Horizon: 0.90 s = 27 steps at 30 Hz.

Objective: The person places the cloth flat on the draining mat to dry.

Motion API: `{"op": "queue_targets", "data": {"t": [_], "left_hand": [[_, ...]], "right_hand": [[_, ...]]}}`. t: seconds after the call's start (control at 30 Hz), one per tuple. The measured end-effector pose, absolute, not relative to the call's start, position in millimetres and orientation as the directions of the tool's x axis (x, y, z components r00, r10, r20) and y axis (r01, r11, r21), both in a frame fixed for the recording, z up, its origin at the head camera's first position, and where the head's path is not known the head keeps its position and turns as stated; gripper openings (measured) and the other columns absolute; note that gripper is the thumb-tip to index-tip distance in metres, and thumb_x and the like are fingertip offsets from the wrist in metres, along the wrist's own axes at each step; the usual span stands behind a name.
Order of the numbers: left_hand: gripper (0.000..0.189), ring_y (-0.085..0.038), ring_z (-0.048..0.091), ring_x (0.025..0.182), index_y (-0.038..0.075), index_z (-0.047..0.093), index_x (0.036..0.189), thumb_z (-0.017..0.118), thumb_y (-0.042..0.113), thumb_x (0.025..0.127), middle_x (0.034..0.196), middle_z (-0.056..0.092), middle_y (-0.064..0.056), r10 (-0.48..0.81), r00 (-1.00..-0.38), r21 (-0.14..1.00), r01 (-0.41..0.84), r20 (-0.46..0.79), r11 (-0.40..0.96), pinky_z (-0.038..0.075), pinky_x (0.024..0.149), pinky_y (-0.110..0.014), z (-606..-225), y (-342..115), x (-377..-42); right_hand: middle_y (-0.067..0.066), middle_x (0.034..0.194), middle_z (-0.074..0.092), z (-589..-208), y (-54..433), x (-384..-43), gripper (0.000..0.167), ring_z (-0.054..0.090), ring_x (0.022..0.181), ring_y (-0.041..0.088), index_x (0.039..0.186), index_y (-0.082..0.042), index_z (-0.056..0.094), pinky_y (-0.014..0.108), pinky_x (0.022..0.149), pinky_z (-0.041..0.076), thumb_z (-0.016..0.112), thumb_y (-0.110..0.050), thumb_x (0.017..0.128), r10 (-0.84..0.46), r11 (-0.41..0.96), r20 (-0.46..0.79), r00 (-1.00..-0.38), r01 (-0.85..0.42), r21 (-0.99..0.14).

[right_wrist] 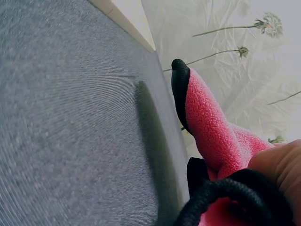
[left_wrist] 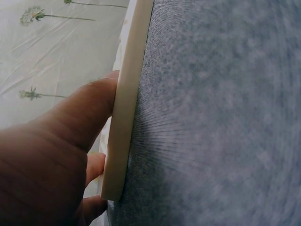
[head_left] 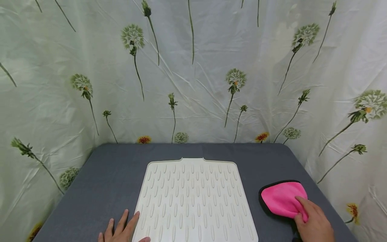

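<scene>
A white draining board with rows of raised oval ridges lies on the dark grey table. At its near left edge rests my left hand, fingers spread and fairly straight, the thumb against the board's rim. To the right of the board, my right hand pinches a pink cloth with black edging between thumb and fingers. From the right wrist view, the fuzzy pink cloth stands bunched up above the table and casts a shadow on it.
The grey table covering extends on both sides of the board. Behind the table and along both sides hangs a white curtain printed with dandelions, close to the table's edges.
</scene>
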<state>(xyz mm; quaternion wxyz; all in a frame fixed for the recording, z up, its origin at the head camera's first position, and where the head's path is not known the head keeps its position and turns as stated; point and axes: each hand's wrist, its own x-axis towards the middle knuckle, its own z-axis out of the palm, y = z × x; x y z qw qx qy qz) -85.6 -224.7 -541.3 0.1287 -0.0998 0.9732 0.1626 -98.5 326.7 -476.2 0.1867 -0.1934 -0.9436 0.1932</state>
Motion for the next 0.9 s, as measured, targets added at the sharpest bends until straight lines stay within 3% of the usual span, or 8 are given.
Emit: {"op": "queue_targets", "data": {"t": [0.53, 0.9], "left_hand": [[0.103, -0.075, 0.01, 0.14, 0.028, 0.047, 0.153, 0.043, 0.096, 0.075, 0.164, 0.03, -0.024, -0.152, -0.949, 0.341, -0.245, -0.277, 0.908, 0.008, 0.101, -0.091, -541.5, -223.5, -83.8], [0.102, -0.074, 0.012, 0.141, 0.029, 0.048, 0.153, 0.042, 0.096, 0.076, 0.164, 0.033, -0.023, -0.164, -0.951, 0.339, -0.25, -0.263, 0.907, 0.009, 0.101, -0.091, -540.6, -223.1, -82.4]], "right_hand": [[0.026, 0.132, 0.059, -462.6, 320.4, -91.2, 0.049, 0.058, 0.116, 0.046, 0.131, -0.008, 0.062, 0.065, 0.094, 0.048, 0.067, -0.004, 0.082, 0.443, 0.852, 0.311, -0.841, 0.287, -0.438], [0.028, 0.14, 0.052, -448.6, 311.9, -98.1, 0.054, 0.054, 0.122, 0.049, 0.138, -0.008, 0.058, 0.067, 0.099, 0.047, 0.069, -0.007, 0.085, 0.461, 0.838, 0.216, -0.861, 0.343, -0.424]]}}
